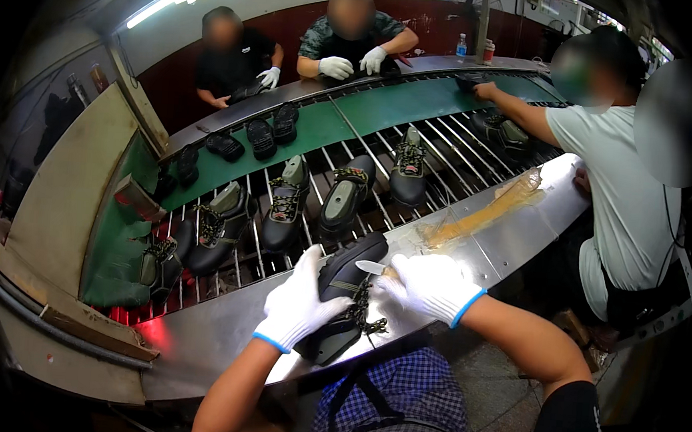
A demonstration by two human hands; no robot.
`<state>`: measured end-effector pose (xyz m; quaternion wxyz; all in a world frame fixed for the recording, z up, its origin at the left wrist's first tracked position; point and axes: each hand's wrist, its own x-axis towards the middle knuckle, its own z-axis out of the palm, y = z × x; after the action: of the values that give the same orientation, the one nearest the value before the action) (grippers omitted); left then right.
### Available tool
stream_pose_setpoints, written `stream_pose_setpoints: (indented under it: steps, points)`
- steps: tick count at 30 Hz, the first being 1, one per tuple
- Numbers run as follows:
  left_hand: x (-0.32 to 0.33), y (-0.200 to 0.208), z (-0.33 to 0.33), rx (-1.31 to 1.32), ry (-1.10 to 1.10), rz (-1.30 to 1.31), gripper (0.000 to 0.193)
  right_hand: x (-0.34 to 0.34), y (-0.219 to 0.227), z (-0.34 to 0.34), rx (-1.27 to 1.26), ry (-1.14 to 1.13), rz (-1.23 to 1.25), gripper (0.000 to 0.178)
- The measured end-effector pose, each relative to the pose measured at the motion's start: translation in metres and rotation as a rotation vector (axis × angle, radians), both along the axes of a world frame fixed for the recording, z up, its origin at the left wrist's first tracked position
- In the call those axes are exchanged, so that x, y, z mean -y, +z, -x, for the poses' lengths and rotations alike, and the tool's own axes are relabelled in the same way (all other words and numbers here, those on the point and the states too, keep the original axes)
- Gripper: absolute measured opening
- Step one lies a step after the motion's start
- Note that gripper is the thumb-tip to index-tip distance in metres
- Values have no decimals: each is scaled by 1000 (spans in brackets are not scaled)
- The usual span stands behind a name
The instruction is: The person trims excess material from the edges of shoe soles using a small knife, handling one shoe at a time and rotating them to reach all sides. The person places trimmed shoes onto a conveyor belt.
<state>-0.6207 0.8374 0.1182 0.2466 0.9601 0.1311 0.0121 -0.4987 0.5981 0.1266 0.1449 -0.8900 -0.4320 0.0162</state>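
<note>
A black shoe [347, 276] lies sole-up against the steel ledge [218, 327] in front of me. My left hand [298, 305], in a white glove with a blue cuff, grips its lower side. My right hand [431, 286], gloved the same, holds a small tool with a pale metal blade [372, 268] whose tip touches the shoe's sole. The shoe's laces hang loose below my right hand.
Several black laced shoes [287, 204] ride on the metal-rod conveyor [447, 147], with black soles [261, 136] on the green belt behind. A person in a pale shirt [628, 196] reaches in at right; two gloved workers stand across. Yellow glue smears the ledge [482, 213].
</note>
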Motion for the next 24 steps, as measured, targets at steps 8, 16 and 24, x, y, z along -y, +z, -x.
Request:
stream_pose_setpoints:
  steps: [8, 16, 24]
  points:
    - [2, -17, -24, 47, 37, 123, 104, -41, -67, 0, -609, -159, -386, 48]
    - [0, -18, -18, 50, 15, 63, 102, -25, 11, 4, -247, -12, 89, 49]
    - [-1, -18, -13, 46, 48, 90, 104, -60, 1, -7, -463, -3, 32, 53]
